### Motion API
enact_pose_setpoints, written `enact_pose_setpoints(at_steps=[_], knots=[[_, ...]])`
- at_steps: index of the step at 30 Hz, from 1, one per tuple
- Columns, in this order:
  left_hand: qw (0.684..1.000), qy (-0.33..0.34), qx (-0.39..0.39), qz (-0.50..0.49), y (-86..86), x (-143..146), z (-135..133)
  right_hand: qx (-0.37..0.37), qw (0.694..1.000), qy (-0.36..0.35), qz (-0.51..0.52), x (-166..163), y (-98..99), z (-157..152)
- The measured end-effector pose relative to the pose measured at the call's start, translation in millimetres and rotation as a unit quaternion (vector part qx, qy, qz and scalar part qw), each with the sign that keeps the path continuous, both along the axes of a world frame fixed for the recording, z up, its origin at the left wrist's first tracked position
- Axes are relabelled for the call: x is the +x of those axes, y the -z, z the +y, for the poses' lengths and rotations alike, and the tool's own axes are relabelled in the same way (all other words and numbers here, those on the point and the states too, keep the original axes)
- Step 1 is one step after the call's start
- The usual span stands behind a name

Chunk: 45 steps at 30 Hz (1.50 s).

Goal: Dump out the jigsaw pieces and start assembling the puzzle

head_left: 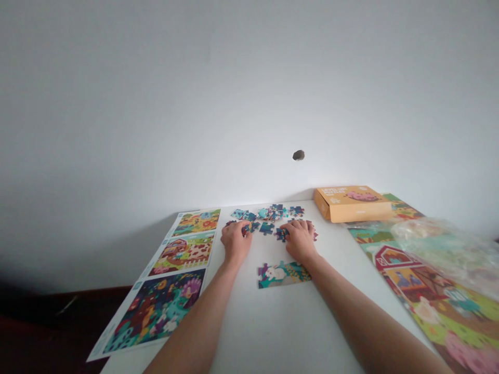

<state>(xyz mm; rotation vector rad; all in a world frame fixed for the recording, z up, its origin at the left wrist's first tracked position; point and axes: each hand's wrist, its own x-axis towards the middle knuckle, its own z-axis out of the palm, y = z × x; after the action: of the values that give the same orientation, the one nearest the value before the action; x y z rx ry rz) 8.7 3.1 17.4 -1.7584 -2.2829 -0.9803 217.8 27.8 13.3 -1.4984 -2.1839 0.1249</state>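
At the near left of the loose pieces, my left hand [236, 241] has its fingers curled together on a dark jigsaw puzzle piece [246, 228]. My right hand [302, 241] bends its fingers onto another dark puzzle piece [281, 235], and more pieces show past its knuckles. Between the hands lies a single teal-and-dark piece [266, 228]. Behind them is a loose heap of pieces [268, 213]. Closer to me, a joined strip of puzzle [284, 275] with a white rabbit lies flat, its right end partly covered by my right wrist.
A reference sheet [185, 253] with three pictures lies on the left of the white table [257, 327]. At the back right stands a yellow puzzle box [353, 203]. A farm picture [432, 301] lies on the right, partly under clear plastic wrapping [444, 249]. A wall closes off the back.
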Motion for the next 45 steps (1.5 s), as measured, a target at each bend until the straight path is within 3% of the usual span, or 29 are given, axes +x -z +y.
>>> enact_pose_setpoints(at_steps=[5,10,22,31,37,41,45], knots=[[1.000,-0.004,-0.005,0.009,1.6,1,0,-0.003,1.000,0.011,0.016,-1,-2.5,-1],[0.998,-0.034,-0.042,0.025,2.7,4,-2,-0.012,0.994,0.103,0.035,-3,-3.7,-3],[0.986,0.146,-0.042,0.069,2.4,13,-9,-0.070,0.997,0.044,-0.002,-5,-4.3,-6],[0.969,0.206,-0.091,0.102,-0.9,20,-17,-0.046,0.997,0.057,-0.017,-3,-5.9,-5],[0.969,0.210,-0.089,0.096,0.6,19,-14,-0.023,0.991,0.130,-0.024,-6,-16.4,21],[0.967,0.216,-0.089,0.098,1.2,17,-13,-0.037,0.997,0.049,-0.039,-17,-23.6,46],[0.971,0.203,-0.076,0.099,1.6,16,-13,-0.067,0.993,-0.048,-0.080,-21,-16.9,42]])
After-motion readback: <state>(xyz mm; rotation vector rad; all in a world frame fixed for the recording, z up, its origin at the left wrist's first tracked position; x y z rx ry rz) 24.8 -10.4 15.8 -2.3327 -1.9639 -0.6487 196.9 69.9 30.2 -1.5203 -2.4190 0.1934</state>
